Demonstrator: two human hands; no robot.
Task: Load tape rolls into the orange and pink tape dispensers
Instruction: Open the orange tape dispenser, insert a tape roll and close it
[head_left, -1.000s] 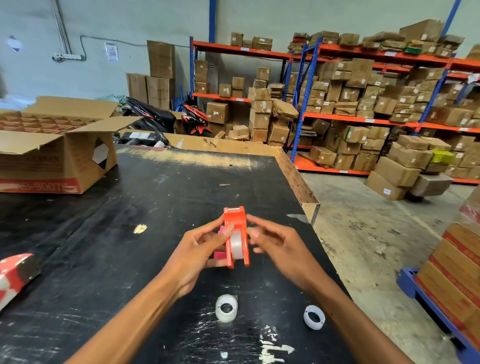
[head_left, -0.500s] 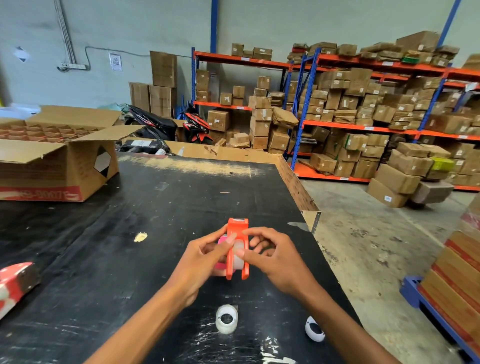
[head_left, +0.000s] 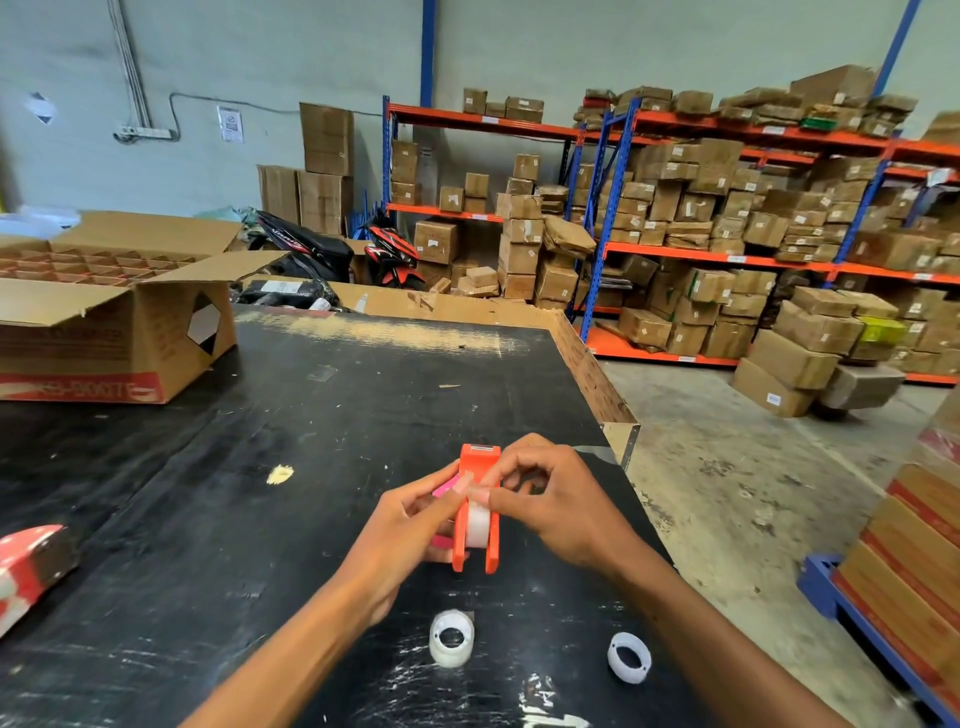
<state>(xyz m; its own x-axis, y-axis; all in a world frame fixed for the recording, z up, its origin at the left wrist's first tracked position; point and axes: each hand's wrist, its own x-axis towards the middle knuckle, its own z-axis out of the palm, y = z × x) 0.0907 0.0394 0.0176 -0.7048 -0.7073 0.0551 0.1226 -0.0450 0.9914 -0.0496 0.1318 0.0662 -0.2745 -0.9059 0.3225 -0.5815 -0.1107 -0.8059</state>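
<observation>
Both hands are up over the black desk (head_left: 322, 415) working on the orange tape dispenser (head_left: 478, 519), which is held upright just above the desk top near its right edge. The left hand (head_left: 410, 530) wraps the dispenser from the left side, thumb pressed against the front, and there's a pink dispenser (head_left: 445, 488) tucked in that same hand behind the orange one, only partly showing. The right hand (head_left: 556, 499) has its thumb and forefinger pinched together right at the clear tape roll (head_left: 477, 527) sitting between the orange side walls, other fingers curled. Closer to the person, two loose rolls lie on the desk: a clear tape roll (head_left: 451, 638) just below the dispenser and a white ring (head_left: 628, 657) off to the right, well apart from each other. An open cardboard box (head_left: 119, 332) sits at the far left of the desk, and a red and white thing (head_left: 28, 566) pokes in at the left edge, can't tell what it is.
</observation>
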